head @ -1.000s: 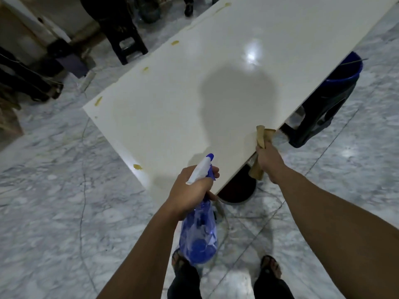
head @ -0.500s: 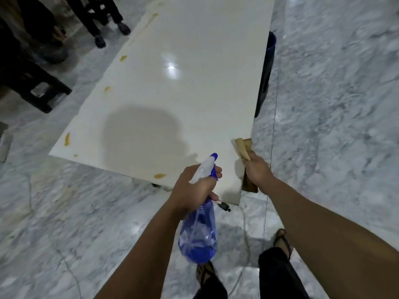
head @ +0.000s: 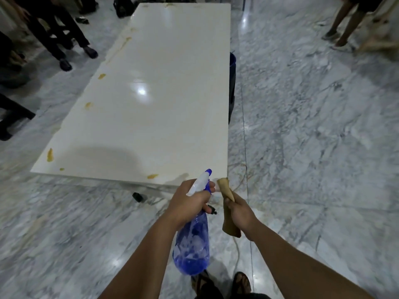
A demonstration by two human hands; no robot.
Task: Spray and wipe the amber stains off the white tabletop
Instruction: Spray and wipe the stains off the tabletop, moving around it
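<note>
A long white tabletop (head: 164, 117) stretches away from me. Several amber stains mark it: one near the front edge (head: 152, 176), one at the front left corner (head: 50, 154), others along the left side (head: 88, 105) (head: 101, 76). My left hand (head: 189, 199) grips a blue spray bottle (head: 193, 244) by its white and blue head, the nozzle pointing at the table's near right corner. My right hand (head: 238, 213) holds a folded tan cloth (head: 226, 190) just off that corner.
Grey marble floor surrounds the table. People's legs and shoes stand at the left (head: 64, 50) and far right (head: 341, 29). A blue bucket (head: 232, 61) sits under the table's right edge. A small dark object (head: 137, 196) lies on the floor by the front edge.
My view has swung round to face the table's short end. Both hands have drawn back off the tabletop, and the cloth hand has come in beside the bottle.
</note>
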